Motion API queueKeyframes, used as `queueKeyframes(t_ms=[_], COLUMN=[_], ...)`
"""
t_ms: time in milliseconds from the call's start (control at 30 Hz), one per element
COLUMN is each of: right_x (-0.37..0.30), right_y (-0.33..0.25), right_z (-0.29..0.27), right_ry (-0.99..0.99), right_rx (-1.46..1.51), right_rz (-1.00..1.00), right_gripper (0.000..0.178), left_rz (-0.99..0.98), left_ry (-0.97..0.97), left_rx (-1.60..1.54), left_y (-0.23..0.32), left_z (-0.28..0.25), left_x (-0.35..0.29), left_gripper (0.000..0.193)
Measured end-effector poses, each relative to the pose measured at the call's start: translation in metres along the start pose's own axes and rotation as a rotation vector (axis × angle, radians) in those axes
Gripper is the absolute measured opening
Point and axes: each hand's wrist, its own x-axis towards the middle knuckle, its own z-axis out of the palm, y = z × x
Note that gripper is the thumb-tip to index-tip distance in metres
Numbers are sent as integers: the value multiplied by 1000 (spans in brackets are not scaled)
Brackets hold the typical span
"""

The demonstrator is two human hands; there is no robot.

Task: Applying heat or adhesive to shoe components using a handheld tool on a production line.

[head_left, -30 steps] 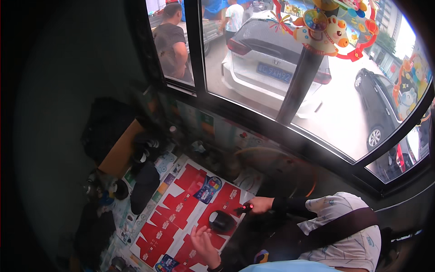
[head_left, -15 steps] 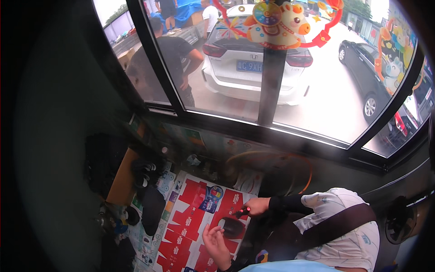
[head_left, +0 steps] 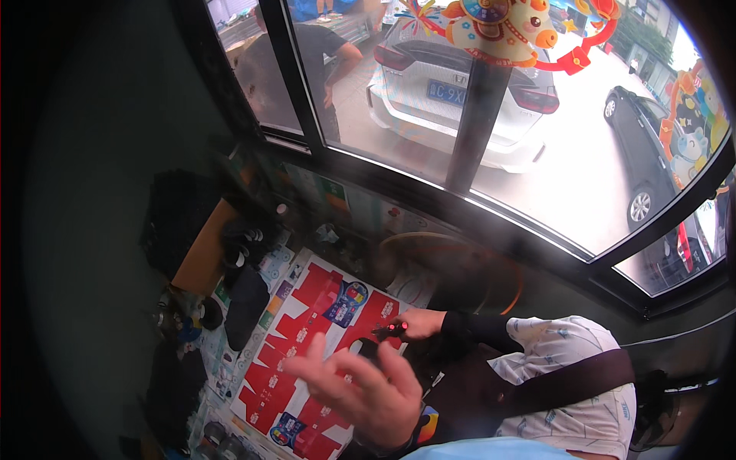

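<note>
Head view, looking down at a cluttered desk (head_left: pixel 230 360) under a curved window. The right hand (head_left: pixel 420 323), in a dark sleeve, is clenched on a small black object with a red tip (head_left: pixel 389 330). It holds the object at the far right edge of a flat red-and-white printed cardboard sheet (head_left: pixel 307 337) that lies across the desk. The left hand (head_left: pixel 360 391) is released and holds nothing. Its fingers are spread, and it is lifted off the sheet and blurred. Change noted: a second ago this hand sat low over the sheet beside a dark rounded object (head_left: pixel 366 349). It has since risen toward the camera and now covers most of that object, so whether hand and object touch cannot be told. The right hand has kept its grip and its place. Judgement: only the right hand has contact with anything at present, and the left is free. Left of the sheet lies a long black pouch (head_left: pixel 245 307), and beyond it a tan box (head_left: pixel 201 249) and small dark items too dim to identify. Outside the glass, far, are a white car (head_left: pixel 460 84), a person in a dark shirt (head_left: pixel 322 61) and a bright cartoon window decoration (head_left: pixel 498 23).
</note>
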Motion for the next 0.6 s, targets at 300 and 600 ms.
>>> queueKeyframes(t_ms=[300,600], right_x=[32,42], right_y=[13,42], right_z=[24,35], right_ry=[-140,-97], right_rx=[134,441], right_rz=[-48,139], right_gripper=[37,44], left_rz=[-397,152], left_ry=[-574,301], left_rx=[-1301,-590], left_y=[-23,-27], left_z=[12,-39], left_x=[15,-50], left_gripper=[88,64])
